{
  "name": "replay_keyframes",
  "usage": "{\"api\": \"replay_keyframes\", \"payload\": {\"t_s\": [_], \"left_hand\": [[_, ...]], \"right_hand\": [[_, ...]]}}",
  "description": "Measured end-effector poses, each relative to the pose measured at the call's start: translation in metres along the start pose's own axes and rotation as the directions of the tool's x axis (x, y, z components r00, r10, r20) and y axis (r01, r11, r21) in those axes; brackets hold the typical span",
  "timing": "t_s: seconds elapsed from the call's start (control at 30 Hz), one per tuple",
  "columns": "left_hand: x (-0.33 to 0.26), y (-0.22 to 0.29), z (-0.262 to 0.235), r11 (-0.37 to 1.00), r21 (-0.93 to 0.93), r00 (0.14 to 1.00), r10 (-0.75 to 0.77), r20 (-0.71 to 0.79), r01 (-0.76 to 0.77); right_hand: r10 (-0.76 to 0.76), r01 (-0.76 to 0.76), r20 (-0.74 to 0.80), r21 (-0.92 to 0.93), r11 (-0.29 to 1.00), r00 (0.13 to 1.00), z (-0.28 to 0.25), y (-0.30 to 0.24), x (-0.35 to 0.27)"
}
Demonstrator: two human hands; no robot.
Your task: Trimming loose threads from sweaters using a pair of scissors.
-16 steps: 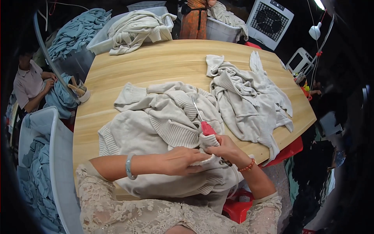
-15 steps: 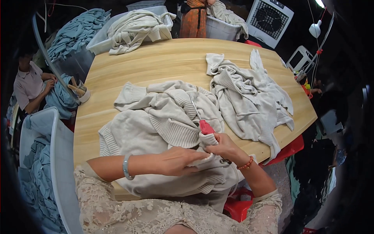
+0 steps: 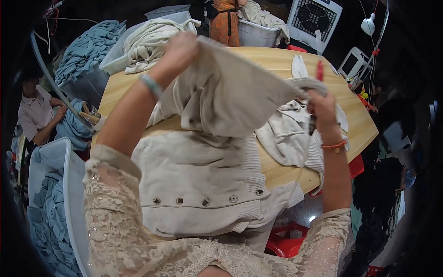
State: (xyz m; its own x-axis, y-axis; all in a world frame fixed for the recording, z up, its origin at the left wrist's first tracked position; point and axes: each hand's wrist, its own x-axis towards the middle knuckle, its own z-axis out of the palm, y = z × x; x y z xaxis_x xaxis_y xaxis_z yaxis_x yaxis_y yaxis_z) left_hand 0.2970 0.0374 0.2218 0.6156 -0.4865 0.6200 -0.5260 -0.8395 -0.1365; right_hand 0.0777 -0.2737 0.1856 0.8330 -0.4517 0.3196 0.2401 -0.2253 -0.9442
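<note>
On the near side of the table [image 3: 360,134], the cream cardigan [image 3: 194,159] lies spread, its row of buttons [image 3: 206,201] facing up; half a second ago folds covered them, so that front now shows plainly. Beyond, you've swept pale knit cloth [image 3: 249,87] up between your hands; whether it's the cardigan's own part, I can't tell. Your right hand [image 3: 322,108], upright, looks closed around its corner and a red-handled tool [image 3: 320,70]. Farthest, your left hand [image 3: 181,48], raised and blurred, seems to grip the upper edge.

Bins [image 3: 76,198] of garments [image 3: 90,48] (some heaped) around a table [image 3: 121,91] mark a clothing workshop.
</note>
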Motion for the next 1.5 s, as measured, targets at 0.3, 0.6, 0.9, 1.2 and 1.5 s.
{"api": "replay_keyframes", "payload": {"t_s": [0.3,0.6,0.9,1.2,1.5], "left_hand": [[0.11,0.104,-0.152,0.455,-0.655,0.709,-0.072,-0.702,-0.603],[0.058,0.054,-0.124,0.343,-0.775,0.835,0.058,-0.547,-0.531],[-0.13,-0.105,-0.028,0.844,-0.519,0.99,0.09,-0.107,-0.133],[-0.334,0.012,-0.08,0.707,-0.661,0.773,0.265,0.576,0.251],[-0.337,-0.02,-0.017,0.867,-0.477,0.827,0.16,0.539,0.143]], "right_hand": [[-0.355,0.38,-0.323,0.013,0.925,0.877,-0.14,-0.156,-0.036],[-0.308,0.31,0.038,-0.18,0.934,0.951,-0.054,-0.172,-0.13],[0.171,-0.195,0.769,-0.061,0.979,0.616,0.087,-0.108,-0.154],[0.216,0.074,0.505,-0.493,0.867,0.836,0.056,0.017,-0.197],[0.183,0.129,0.303,-0.773,0.621,0.935,0.012,0.069,-0.287]]}}
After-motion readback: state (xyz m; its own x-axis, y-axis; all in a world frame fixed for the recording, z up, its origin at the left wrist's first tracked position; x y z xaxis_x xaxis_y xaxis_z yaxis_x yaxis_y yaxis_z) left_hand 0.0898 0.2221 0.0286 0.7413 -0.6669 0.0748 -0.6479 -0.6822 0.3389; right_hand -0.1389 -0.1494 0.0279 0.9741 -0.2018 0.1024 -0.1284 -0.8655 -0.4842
